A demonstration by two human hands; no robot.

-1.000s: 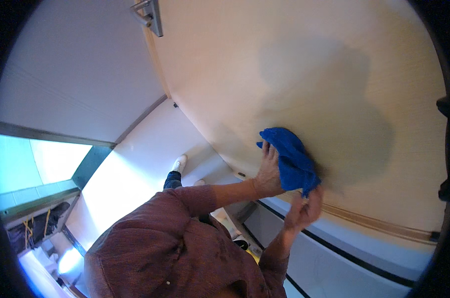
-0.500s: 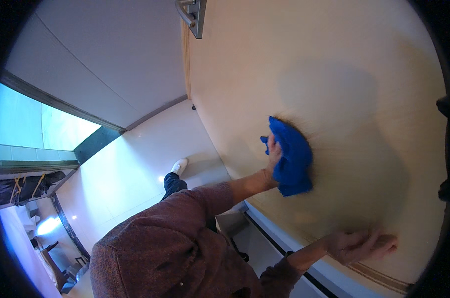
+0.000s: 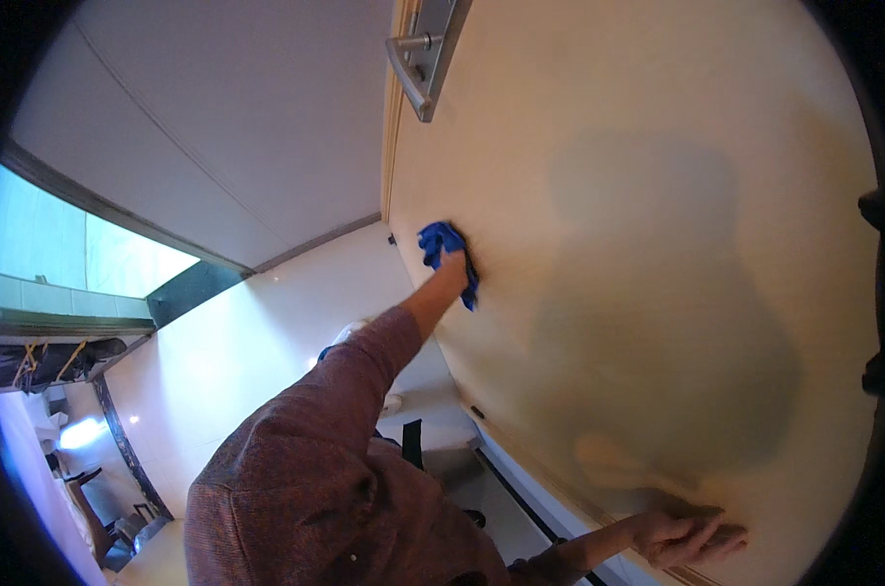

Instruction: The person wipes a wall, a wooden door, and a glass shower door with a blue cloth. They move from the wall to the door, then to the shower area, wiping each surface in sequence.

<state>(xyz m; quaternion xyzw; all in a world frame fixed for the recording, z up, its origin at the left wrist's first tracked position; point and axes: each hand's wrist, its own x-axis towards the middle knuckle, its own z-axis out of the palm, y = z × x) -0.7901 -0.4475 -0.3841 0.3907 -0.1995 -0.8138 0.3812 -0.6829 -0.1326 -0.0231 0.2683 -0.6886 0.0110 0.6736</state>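
left hand (image 3: 453, 268) has moved blue cloth (image 3: 439, 238) toward metal handle (image 3: 407, 80)

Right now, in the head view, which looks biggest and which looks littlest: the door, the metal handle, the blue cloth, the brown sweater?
1. Door
2. Brown sweater, though nearness to the camera makes it look bigger
3. Metal handle and blue cloth: too alike to rank

Your left head-worn fisheye looks steeply down from above your maroon sweater (image 3: 296, 488) and faces the pale wood-tone door (image 3: 657, 244), near enough that it fills the right half; the glossy floor (image 3: 228, 361) lies farther off, left of centre.
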